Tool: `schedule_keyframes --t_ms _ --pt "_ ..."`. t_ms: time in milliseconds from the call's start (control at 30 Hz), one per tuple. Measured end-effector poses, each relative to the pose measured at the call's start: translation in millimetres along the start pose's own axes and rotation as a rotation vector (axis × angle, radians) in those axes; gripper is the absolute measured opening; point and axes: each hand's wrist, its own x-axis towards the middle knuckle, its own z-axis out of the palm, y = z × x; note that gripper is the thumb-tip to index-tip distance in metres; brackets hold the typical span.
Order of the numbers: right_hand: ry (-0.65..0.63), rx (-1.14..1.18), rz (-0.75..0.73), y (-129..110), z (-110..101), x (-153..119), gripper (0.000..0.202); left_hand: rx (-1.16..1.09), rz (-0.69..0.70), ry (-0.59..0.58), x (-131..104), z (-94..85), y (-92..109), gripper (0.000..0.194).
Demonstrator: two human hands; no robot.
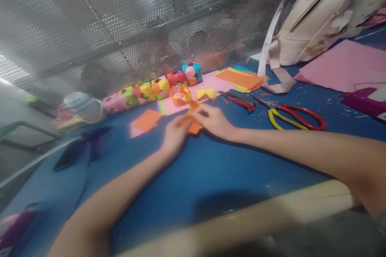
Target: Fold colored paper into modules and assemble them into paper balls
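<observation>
Orange folded paper [194, 128] | between left fingers [182, 123] and right fingers [206, 110] | both clamped on it

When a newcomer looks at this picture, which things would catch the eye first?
Probably the bright row of folded-paper balls along the far side of the blue table. Next, near the centre, the left hand and right hand hold folded orange paper. To their right lie the big scissors with red and yellow handles.
</observation>
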Motion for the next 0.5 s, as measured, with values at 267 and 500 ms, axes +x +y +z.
schedule_keyframes --t_ms 267,500 --pt "0.024 0.007 -0.004 2.4 0.4 1.4 0.015 -0.117 -0.049 0.016 -0.9 3.4 6.1 0.02" --pt "0.009 -0.031 -0.044 3.6 -0.6 2.0 0.014 -0.194 -0.076 -0.06 -3.9 5.5 13.4 0.024"
